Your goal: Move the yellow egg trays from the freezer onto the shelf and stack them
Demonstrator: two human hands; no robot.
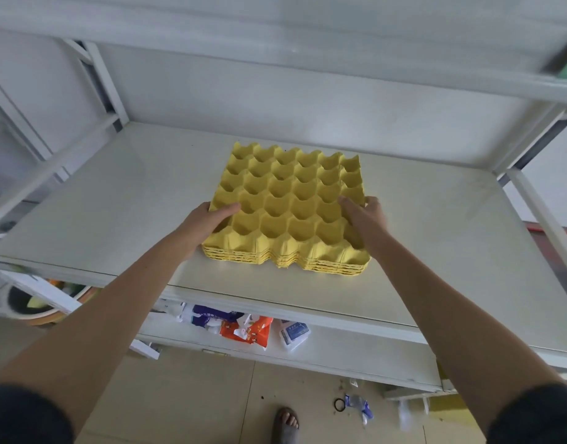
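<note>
A stack of several yellow egg trays [288,203] rests on the white shelf [115,200], near its front edge and about in the middle. My left hand [208,219] grips the stack's left side, thumb lying over the top tray's cups. My right hand [365,216] grips the right side, fingers reaching over the top tray's rim. The trays are nested with their edges roughly aligned. The freezer is not in view.
A higher shelf board [275,56] overhangs the stack. White uprights [106,81] stand at the left and right [544,225]. On the lower shelf lie plastic packets [247,328]. A bowl [42,302] sits at lower left. My sandalled foot [285,424] and litter are on the tiled floor.
</note>
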